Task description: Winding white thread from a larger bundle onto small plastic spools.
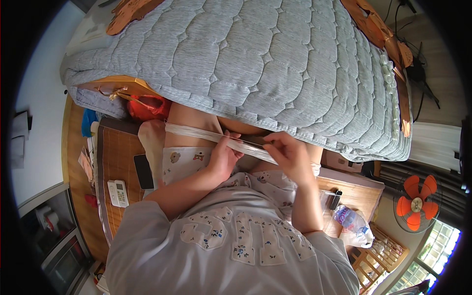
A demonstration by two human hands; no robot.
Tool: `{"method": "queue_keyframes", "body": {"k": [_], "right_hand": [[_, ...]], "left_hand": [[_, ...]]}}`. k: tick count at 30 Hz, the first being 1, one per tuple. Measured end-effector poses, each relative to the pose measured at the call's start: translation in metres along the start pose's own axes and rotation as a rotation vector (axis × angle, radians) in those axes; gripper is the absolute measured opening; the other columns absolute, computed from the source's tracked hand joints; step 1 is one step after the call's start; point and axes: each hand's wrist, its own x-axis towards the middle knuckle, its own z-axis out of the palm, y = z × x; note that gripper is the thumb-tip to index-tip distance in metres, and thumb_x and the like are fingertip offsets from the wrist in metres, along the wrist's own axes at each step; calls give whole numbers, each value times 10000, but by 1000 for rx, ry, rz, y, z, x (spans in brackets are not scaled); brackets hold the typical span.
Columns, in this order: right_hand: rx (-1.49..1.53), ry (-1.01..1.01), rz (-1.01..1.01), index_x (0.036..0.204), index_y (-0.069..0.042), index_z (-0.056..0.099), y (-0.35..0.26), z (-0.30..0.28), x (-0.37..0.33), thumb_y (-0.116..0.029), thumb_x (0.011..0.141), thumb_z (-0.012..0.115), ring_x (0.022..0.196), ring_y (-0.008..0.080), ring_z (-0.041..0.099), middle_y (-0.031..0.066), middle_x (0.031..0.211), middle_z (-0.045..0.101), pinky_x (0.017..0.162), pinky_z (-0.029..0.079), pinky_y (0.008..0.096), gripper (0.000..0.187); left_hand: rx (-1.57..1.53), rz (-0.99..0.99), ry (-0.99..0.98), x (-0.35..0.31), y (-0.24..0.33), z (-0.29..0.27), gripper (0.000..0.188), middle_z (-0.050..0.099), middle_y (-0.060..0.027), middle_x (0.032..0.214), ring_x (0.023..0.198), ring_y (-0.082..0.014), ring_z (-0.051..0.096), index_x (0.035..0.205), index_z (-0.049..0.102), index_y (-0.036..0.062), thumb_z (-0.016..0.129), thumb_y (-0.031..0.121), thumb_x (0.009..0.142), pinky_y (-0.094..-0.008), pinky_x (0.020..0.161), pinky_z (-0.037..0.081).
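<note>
A hank of white thread [191,131] is stretched in a band across both my bare knees, looped around each leg. My left hand [225,156] is closed at the middle of the band, its thumb and fingers pinching the strands. To the right of it, my right hand [286,151] has its thumb and forefinger pressed together on a fine strand just above the band. A thin length of thread runs between the two hands. Below them lie my patterned white shorts [184,160].
A grey quilted mattress [255,59] rises right before my knees. On the left lie a black phone [143,171], a white remote control [118,193] and a red bag [147,106]. A plastic bottle [351,219] is at my right; farther off stands an orange-bladed fan [417,200].
</note>
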Motion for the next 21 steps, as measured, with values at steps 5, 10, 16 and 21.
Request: {"method": "queue_keyframes", "body": {"k": [5, 10, 16, 21], "right_hand": [[-421, -42, 109, 989, -6, 683, -6, -62, -15, -95, 857, 703, 657, 141, 590, 79, 776, 669, 620, 474, 281, 160], [-412, 217, -3, 941, 8, 677, -16, -64, -19, -61, 848, 687, 685, 194, 633, 123, 802, 680, 636, 489, 292, 115], [-269, 282, -299, 893, -4, 659, -64, -23, -19, 15, 786, 690, 721, 240, 642, 113, 794, 665, 653, 489, 305, 113], [-264, -4, -546, 934, -46, 653, -107, 5, -26, 7, 776, 682, 782, 294, 648, 108, 842, 664, 712, 501, 377, 169]], "left_hand": [[4, -225, 127, -8, 14, 6, 339, 590, -29, 1120, 1086, -169, 535, 1169, 569, 100, 532, 375, 975, -336, 948, 394], [195, -654, 52, -47, 36, 39, 440, 512, -49, 1306, 1269, -183, 423, 1276, 518, 102, 559, 393, 947, -365, 1083, 308], [1035, 786, -252, -88, 41, 100, 498, 463, -58, 1376, 1317, -248, 365, 1334, 477, 93, 648, 232, 888, -402, 1099, 284], [1640, 907, -670, -55, 54, 121, 493, 440, -124, 1370, 1258, -315, 422, 1262, 567, 116, 695, 216, 796, -463, 1065, 306]]}}
